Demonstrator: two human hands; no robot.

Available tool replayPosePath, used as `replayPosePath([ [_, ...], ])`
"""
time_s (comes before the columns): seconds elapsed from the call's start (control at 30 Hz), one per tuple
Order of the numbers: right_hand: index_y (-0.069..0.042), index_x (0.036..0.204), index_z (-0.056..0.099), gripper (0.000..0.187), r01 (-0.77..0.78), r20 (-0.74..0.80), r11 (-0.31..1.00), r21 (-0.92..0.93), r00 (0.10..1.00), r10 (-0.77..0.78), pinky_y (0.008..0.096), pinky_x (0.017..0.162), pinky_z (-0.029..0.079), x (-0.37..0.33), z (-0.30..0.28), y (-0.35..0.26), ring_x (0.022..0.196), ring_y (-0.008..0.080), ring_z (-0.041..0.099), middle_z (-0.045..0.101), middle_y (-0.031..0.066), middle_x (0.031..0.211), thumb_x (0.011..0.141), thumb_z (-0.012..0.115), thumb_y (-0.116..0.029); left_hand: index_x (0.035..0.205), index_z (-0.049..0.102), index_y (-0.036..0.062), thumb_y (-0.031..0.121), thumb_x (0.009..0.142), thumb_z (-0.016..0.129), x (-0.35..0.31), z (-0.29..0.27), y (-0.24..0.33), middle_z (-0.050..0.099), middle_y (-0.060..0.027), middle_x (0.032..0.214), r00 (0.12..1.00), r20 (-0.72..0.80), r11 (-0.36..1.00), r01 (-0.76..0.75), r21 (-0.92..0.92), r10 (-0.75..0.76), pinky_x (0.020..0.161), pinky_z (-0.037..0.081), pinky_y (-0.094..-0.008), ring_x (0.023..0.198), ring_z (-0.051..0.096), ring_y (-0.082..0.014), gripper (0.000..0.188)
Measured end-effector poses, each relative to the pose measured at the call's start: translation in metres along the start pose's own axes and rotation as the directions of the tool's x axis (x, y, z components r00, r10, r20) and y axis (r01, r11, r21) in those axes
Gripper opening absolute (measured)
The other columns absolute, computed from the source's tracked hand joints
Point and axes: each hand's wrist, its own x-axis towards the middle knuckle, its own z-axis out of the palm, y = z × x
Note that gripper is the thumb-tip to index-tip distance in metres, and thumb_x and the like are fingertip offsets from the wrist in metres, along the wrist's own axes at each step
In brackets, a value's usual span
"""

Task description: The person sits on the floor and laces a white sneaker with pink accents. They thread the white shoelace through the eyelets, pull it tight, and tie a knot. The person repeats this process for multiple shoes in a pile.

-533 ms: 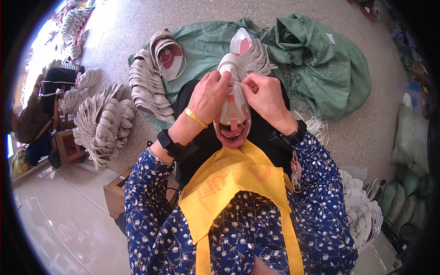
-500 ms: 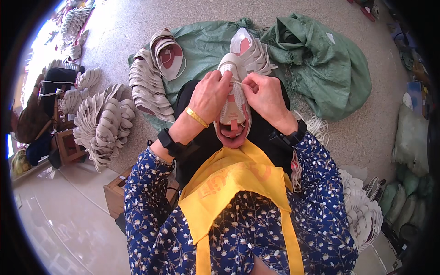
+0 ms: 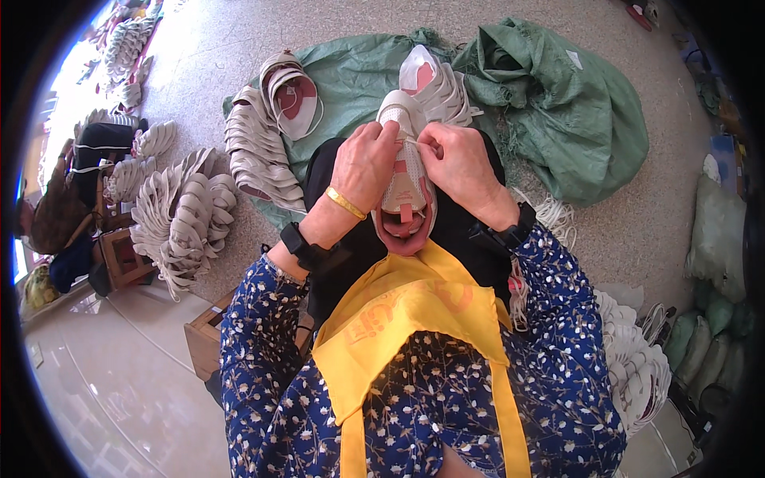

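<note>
A pile of pale shoe uppers (image 3: 183, 219) is lying between the left hand's eight and nine o'clock, and a nearer row of uppers (image 3: 259, 147) is curving toward its nine. The left hand (image 3: 368, 163) is curling its fingers against the shoe; whether it is pinching the lace, I cannot tell. The pale shoe (image 3: 405, 191) is lying at the left hand's three o'clock and the right hand's nine, its toe pointing to twelve. The lace (image 3: 412, 142) is crossing between the fingertips. The right hand (image 3: 460, 159) is pinching it between thumb and forefinger. A green sack (image 3: 590, 119) is slumping beyond, toward two o'clock. Compared with half a second ago, both hands are keeping nearly the same places around the shoe; the whole scene is appearing slightly shifted.
</note>
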Motion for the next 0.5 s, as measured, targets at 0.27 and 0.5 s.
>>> replayPosePath([
  [0.27, 0.001, 0.079, 0.063, 0.011, 0.066, 0.067, 0.992, -0.105, 0.996, -0.06, 0.0518, 0.071, 0.053, 0.007, 0.002, -0.001, 0.08, 0.0428, 0.067, 0.067, 0.0232, 0.078, 0.088, 0.061, -0.005, 0.091, 0.055, 0.0026, 0.011, 0.089, 0.068, -0.001, 0.0, 0.0, 0.061, -0.0173, 0.08, 0.999, -0.033, 0.998, 0.042, -0.049, -0.043, 0.066, 0.05, -0.049, 0.076, 0.062, -0.0407, 0.016],
  [0.5, 0.003, 0.082, 0.065, 0.007, 0.122, 0.191, 0.964, -0.235, 0.979, -0.078, 0.0503, 0.072, 0.054, 0.017, 0.003, -0.004, 0.081, 0.0426, 0.068, 0.068, 0.0231, 0.08, 0.085, 0.062, -0.003, 0.091, 0.054, 0.0026, 0.008, 0.086, 0.071, -0.004, 0.0, -0.001, 0.06, -0.0166, 0.077, 0.994, -0.09, 0.992, 0.054, -0.11, -0.064, 0.062, 0.049, -0.0472, 0.071, 0.062, -0.0406, 0.018],
])
